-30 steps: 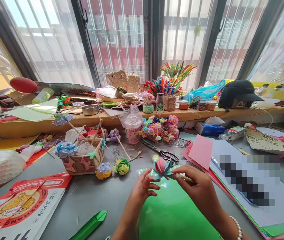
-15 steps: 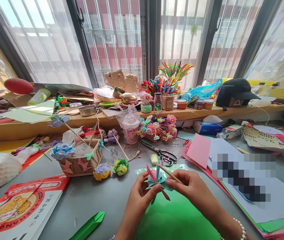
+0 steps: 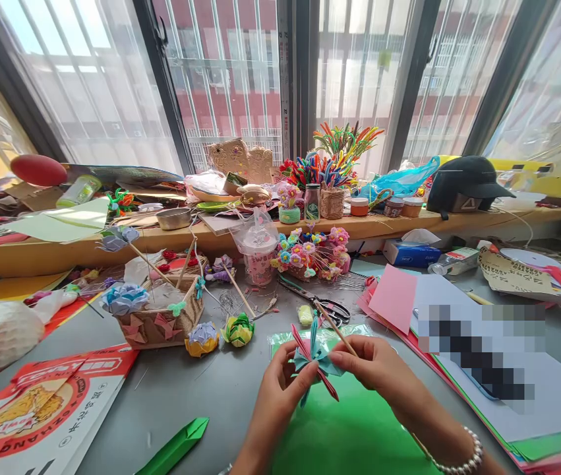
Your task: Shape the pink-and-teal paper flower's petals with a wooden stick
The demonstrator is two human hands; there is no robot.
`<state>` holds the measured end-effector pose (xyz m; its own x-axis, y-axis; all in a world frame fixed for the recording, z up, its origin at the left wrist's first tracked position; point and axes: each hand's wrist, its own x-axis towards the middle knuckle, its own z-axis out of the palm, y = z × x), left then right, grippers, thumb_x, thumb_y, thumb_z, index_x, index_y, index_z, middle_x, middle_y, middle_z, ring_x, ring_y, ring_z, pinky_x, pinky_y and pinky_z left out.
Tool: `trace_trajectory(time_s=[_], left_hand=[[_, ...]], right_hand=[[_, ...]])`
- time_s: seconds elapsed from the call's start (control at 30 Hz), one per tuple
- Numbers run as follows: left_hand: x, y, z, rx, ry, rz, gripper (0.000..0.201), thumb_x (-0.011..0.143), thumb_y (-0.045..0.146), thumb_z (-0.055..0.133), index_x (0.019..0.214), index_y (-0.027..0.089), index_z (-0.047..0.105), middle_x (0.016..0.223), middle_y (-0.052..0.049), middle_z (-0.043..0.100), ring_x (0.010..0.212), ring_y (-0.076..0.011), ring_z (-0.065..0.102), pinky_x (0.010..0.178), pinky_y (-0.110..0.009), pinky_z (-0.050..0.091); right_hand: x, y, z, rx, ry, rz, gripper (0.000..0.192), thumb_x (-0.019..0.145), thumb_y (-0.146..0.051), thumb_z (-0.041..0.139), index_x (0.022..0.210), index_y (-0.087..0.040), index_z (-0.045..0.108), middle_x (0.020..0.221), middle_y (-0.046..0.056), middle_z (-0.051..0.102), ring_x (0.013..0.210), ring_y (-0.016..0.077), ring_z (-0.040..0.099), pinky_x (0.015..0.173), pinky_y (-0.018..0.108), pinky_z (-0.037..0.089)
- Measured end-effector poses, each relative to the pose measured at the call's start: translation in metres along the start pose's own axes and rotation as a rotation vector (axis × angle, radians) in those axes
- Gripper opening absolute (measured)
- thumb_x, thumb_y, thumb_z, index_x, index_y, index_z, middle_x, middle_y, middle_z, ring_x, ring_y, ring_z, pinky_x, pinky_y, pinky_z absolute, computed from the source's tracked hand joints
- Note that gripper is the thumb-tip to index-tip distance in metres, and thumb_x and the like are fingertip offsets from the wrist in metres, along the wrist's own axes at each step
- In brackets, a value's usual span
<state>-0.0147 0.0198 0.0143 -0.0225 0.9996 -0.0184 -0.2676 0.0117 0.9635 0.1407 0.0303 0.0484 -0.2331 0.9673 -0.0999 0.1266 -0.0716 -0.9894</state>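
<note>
We are pinching a pleated pink-and-teal paper flower between both hands, its wooden stick in the right hand, over glossy green paper on the grey counter.

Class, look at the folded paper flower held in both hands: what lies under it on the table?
Under the paper flower lies a green sheet on the grey table. The left hand and right hand cover part of it.

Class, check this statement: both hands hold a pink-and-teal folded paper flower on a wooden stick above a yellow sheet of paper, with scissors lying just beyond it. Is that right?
Not quite. In the head view the sheet of paper under the hands is green, not yellow. The rest stands: the left hand and right hand hold the pink-and-teal paper flower on its wooden stick, and the scissors lie just beyond.
</note>
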Motion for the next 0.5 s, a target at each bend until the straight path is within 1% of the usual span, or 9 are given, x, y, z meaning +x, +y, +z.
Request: trace_trajectory(time_s=[0.13,0.2,0.27,0.33,0.37,0.4,0.43,0.47,0.5], left_hand=[[0.0,-0.001,0.0,-0.003,0.023,0.003,0.039,0.056,0.038,0.077,0.085,0.016,0.063,0.081,-0.006,0.069,0.07,-0.0186,0.062,0.064,-0.025,0.048],[0.0,0.0,0.001,-0.012,0.03,0.003,0.038,0.055,0.037,0.078,0.083,0.016,0.063,0.078,-0.005,0.068,0.069,-0.0182,0.061,0.063,-0.024,0.047],[0.0,0.0,0.002,-0.007,0.004,-0.005,0.034,0.057,0.037,0.076,0.08,0.016,0.063,0.076,-0.004,0.068,0.07,-0.0183,0.061,0.063,-0.023,0.046],[-0.001,0.0,0.003,0.06,0.002,-0.016,0.032,0.061,0.038,0.073,0.081,0.016,0.062,0.078,-0.005,0.067,0.072,-0.0196,0.061,0.064,-0.025,0.045],[-0.003,0.0,0.003,0.133,0.037,0.007,0.032,0.063,0.038,0.071,0.084,0.016,0.061,0.082,-0.006,0.066,0.075,-0.0209,0.061,0.065,-0.026,0.045],[-0.004,0.0,0.002,0.234,0.098,0.073,0.033,0.065,0.037,0.07,0.089,0.017,0.06,0.088,-0.008,0.065,0.08,-0.0226,0.06,0.068,-0.028,0.045],[-0.007,0.001,0.002,0.352,0.172,0.189,0.035,0.066,0.034,0.07,0.095,0.018,0.059,0.094,-0.008,0.063,0.085,-0.0241,0.059,0.072,-0.031,0.045],[-0.01,0.002,0.001,0.474,0.241,0.349,0.037,0.066,0.029,0.07,0.1,0.02,0.057,0.099,-0.008,0.061,0.091,-0.0251,0.056,0.077,-0.033,0.043],[-0.013,0.003,0.0,0.591,0.282,0.538,0.036,0.068,0.024,0.069,0.102,0.022,0.057,0.101,-0.008,0.06,0.093,-0.025,0.055,0.081,-0.035,0.041]], right_hand=[[0.0,0.001,0.0,-0.018,0.003,0.028,0.037,0.066,-0.047,0.066,0.055,-0.016,0.05,0.051,-0.008,0.032,0.046,0.0062,0.02,0.043,0.022,0.013],[0.0,0.002,0.0,0.026,-0.019,0.035,0.036,0.066,-0.045,0.066,0.055,-0.016,0.049,0.05,-0.008,0.03,0.046,0.0061,0.018,0.043,0.022,0.011],[0.0,0.002,0.0,0.095,-0.038,0.052,0.036,0.066,-0.044,0.066,0.054,-0.016,0.047,0.048,-0.009,0.028,0.046,0.0059,0.016,0.043,0.023,0.01],[0.0,0.002,0.001,0.141,-0.045,0.082,0.037,0.066,-0.045,0.066,0.054,-0.017,0.045,0.046,-0.01,0.025,0.044,0.0058,0.013,0.043,0.023,0.009],[0.0,0.002,0.001,0.14,-0.035,0.092,0.039,0.065,-0.046,0.066,0.053,-0.017,0.044,0.045,-0.011,0.024,0.044,0.0059,0.013,0.043,0.023,0.008],[0.0,0.002,0.002,0.124,-0.013,0.092,0.04,0.064,-0.047,0.066,0.052,-0.018,0.043,0.045,-0.01,0.024,0.044,0.006,0.013,0.043,0.023,0.009],[0.0,0.002,0.002,0.098,0.015,0.08,0.04,0.064,-0.048,0.066,0.052,-0.018,0.043,0.046,-0.01,0.024,0.045,0.0062,0.014,0.043,0.023,0.01],[0.0,0.002,0.003,0.073,0.043,0.068,0.041,0.064,-0.049,0.066,0.052,-0.018,0.042,0.048,-0.009,0.026,0.045,0.0065,0.015,0.043,0.023,0.011],[0.0,0.003,0.004,0.053,0.063,0.06,0.041,0.064,-0.049,0.065,0.052,-0.018,0.041,0.049,-0.009,0.026,0.046,0.0067,0.016,0.043,0.023,0.011]])
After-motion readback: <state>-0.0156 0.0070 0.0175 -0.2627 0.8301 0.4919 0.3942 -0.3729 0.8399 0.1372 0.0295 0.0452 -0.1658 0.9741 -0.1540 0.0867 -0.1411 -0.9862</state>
